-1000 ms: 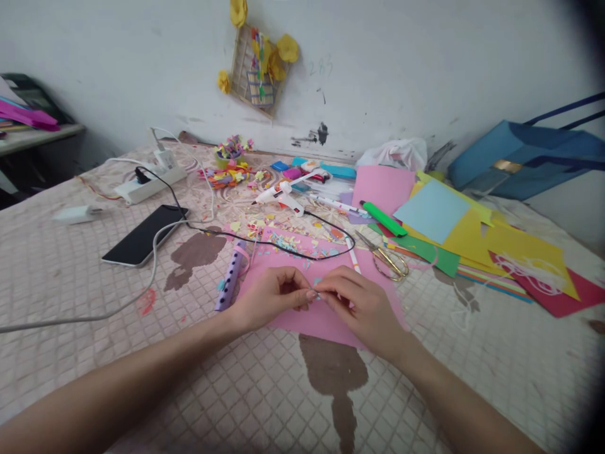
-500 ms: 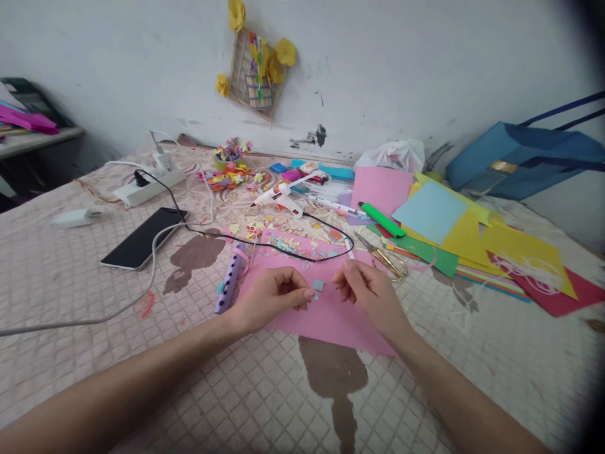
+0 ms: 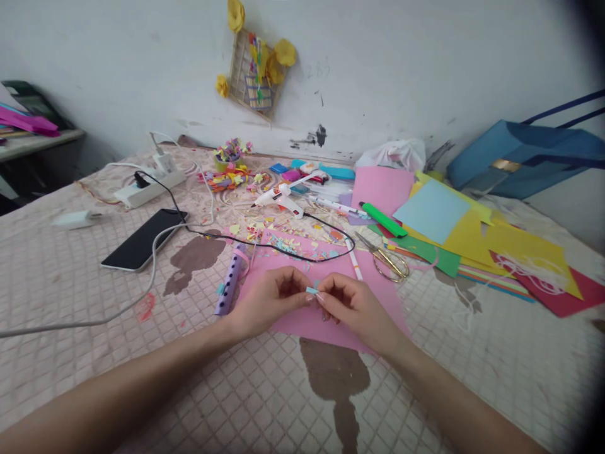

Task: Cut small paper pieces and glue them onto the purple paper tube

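Note:
My left hand [image 3: 276, 296] and my right hand [image 3: 352, 306] meet over a pink paper sheet [image 3: 302, 325]. Between their fingertips is a small light blue paper piece [image 3: 312, 290], its broad face now tipped so that a narrow strip shows. Both hands are closed in a pinch on it, thumbs nearly touching. A white pen [image 3: 353, 260] lies on the sheet just beyond my right hand. Left of my left hand rests a purple roll with black dots [image 3: 229, 280]. Tiny paper scraps [image 3: 283, 243] cover the sheet's far part.
Gold-handled scissors [image 3: 390, 261] lie right of the sheet. A white glue gun [image 3: 281, 198] sits behind, its black cable [image 3: 236, 239] crossing the sheet. A phone [image 3: 146, 239] and power strip [image 3: 151, 189] are at left. Coloured papers [image 3: 435, 211] and a green marker [image 3: 382, 219] are at right.
My right hand has moved left to the blue paper piece and now pinches it together with my left hand. The piece has tipped, and the white pen is uncovered.

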`<action>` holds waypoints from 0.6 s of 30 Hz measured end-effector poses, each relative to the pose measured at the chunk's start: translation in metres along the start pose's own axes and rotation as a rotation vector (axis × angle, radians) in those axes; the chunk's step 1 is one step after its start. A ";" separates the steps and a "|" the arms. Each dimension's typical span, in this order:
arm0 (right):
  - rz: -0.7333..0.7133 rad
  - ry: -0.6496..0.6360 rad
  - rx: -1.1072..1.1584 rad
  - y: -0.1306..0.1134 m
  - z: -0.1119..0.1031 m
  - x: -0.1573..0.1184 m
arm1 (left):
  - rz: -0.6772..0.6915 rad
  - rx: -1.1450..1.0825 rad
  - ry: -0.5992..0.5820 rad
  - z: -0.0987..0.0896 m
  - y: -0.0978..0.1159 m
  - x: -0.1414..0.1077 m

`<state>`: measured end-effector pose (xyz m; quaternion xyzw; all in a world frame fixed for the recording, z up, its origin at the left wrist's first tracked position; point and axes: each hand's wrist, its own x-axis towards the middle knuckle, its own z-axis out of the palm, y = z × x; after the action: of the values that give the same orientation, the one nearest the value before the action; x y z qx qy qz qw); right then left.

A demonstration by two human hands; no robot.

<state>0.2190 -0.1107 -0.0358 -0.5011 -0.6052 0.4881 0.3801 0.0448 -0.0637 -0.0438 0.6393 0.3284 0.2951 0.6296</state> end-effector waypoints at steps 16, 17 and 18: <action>0.043 -0.039 0.079 0.000 0.000 0.000 | -0.066 -0.088 -0.012 0.000 0.003 0.001; 0.041 -0.042 0.083 0.000 0.000 0.000 | -0.066 -0.093 -0.015 0.000 0.003 0.001; 0.040 -0.043 0.088 0.000 0.001 0.000 | -0.067 -0.099 -0.018 0.000 0.003 0.001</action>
<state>0.2185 -0.1104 -0.0363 -0.4854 -0.5810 0.5324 0.3786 0.0454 -0.0628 -0.0409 0.5988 0.3288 0.2839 0.6728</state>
